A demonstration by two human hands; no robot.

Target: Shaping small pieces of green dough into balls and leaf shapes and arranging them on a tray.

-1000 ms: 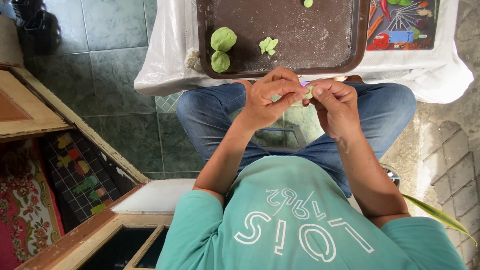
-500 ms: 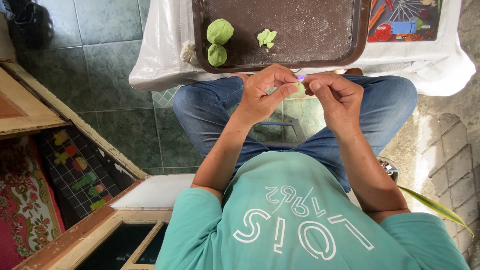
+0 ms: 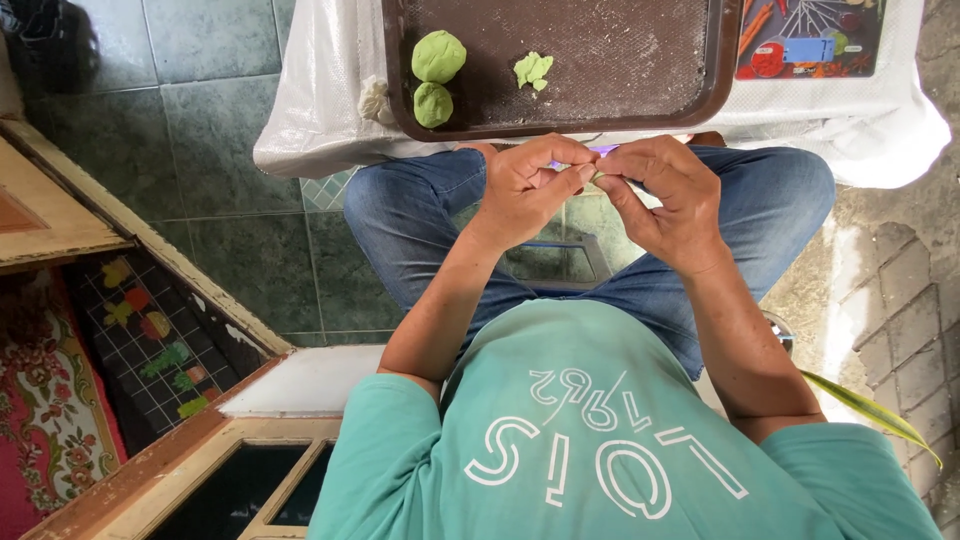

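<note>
Since the earlier frame, both hands had drawn a little closer together above the lap, fingertips now meeting. Seen from the head camera, the left hand [image 3: 528, 185] sat just left of the frame's centre and the right hand [image 3: 665, 195] just right of it, both curled and pinching one small object [image 3: 597, 152] between their fingertips; only a purple sliver of it showed, so its kind could not be told. Directly above the hands, at the top of the frame, lay a brown tray [image 3: 640, 95] on a white covered table [image 3: 330, 90]. Two green dough balls [image 3: 437, 75] rested at the tray's left end, touching, with a small green scrap [image 3: 533, 69] near them.
</note>
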